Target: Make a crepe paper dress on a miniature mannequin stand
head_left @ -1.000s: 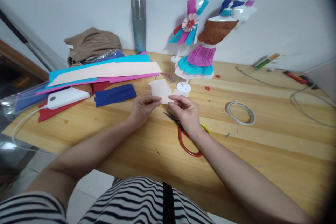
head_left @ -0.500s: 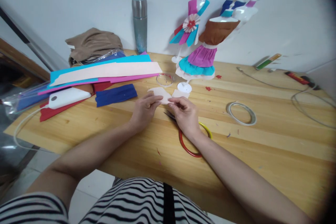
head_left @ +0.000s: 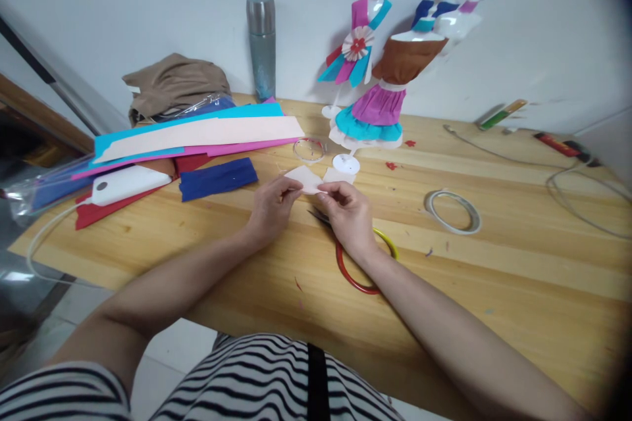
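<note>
A small pale pink paper piece (head_left: 305,178) is held between my two hands, above the wooden table. My left hand (head_left: 271,209) pinches its left lower edge with thumb and finger. On its right lower edge, my right hand (head_left: 348,214) pinches it too. Another pale piece (head_left: 340,175) lies just behind my right hand. Scissors with red and yellow handles (head_left: 351,276) rest on the table, partly hidden under my right hand and wrist. A dark blue paper strip (head_left: 218,179) lies left of my left hand.
Paper strips (head_left: 197,135), a white device (head_left: 131,184) and a brown cloth (head_left: 178,84) occupy the left. Behind stand a bottle (head_left: 261,46) and dressed mannequin figures (head_left: 378,105). A tape roll (head_left: 476,220), cable (head_left: 498,153) and cutter (head_left: 501,115) lie right.
The held paper's left part has changed shape, from a curved strip reaching left to a compact pointed piece. Both hands keep their pinch in nearly the same place.
</note>
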Tool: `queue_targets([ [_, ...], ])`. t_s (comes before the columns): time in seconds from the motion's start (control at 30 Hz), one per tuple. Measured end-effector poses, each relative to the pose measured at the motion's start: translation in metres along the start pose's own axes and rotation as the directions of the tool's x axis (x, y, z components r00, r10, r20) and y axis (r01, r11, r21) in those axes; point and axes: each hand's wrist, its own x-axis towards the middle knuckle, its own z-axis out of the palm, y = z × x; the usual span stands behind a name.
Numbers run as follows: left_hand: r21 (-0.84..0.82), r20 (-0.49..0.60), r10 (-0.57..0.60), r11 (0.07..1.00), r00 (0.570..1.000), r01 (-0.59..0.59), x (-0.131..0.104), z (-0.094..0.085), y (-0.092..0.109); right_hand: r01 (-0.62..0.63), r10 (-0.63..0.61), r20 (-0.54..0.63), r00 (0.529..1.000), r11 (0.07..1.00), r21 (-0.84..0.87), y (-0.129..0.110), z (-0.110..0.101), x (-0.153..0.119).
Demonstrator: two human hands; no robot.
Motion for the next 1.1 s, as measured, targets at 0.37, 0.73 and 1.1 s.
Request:
queue_targets([
  [0.37, -0.413, 0.082, -0.343, 0.843, 0.936, 0.345, 0.007, 0.003, 0.001, -0.139, 0.146, -0.027, 0.989, 0.972, 0.189, -0.006, 0.002, 0.002],
  [0.73, -0.561, 0.275, -0.413, 0.665, 0.868, 0.494, 0.006, 0.004, -0.001, -0.149, 0.152, 0.010, 0.988, 0.950, 0.274, -0.008, 0.002, 0.004],
  [1.1, -0.398, 0.121, -0.250, 0.874, 0.961, 0.278, 0.005, 0.001, 0.002, -0.184, 0.168, 0.081, 0.982, 0.949, 0.258, -0.007, 0.003, 0.004],
])
